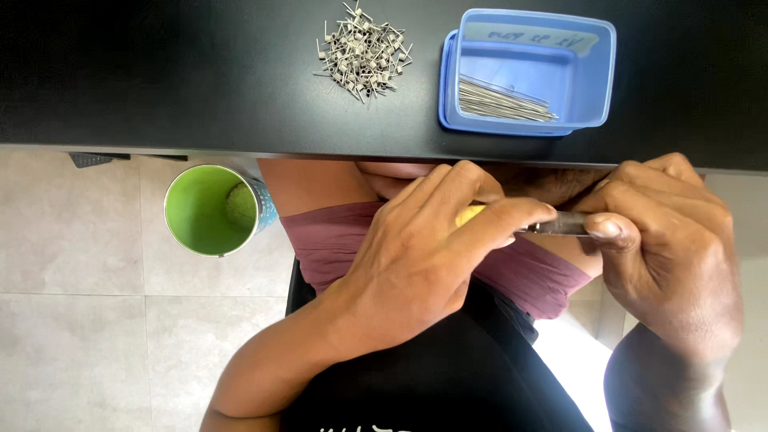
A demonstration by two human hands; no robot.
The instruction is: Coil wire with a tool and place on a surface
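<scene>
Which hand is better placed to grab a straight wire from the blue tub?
Probably the right hand: it sits just below the blue tub, while the left hand grips the yellow-handled tool farther off.

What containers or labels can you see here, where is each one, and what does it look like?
Blue plastic box: upper right on the black table, rectangular, sitting on its lid, holding thin metal wires.
Label: pale strip with handwriting along the box's far inside wall.
Green cup: round, green inside, below the table edge at left.
</scene>
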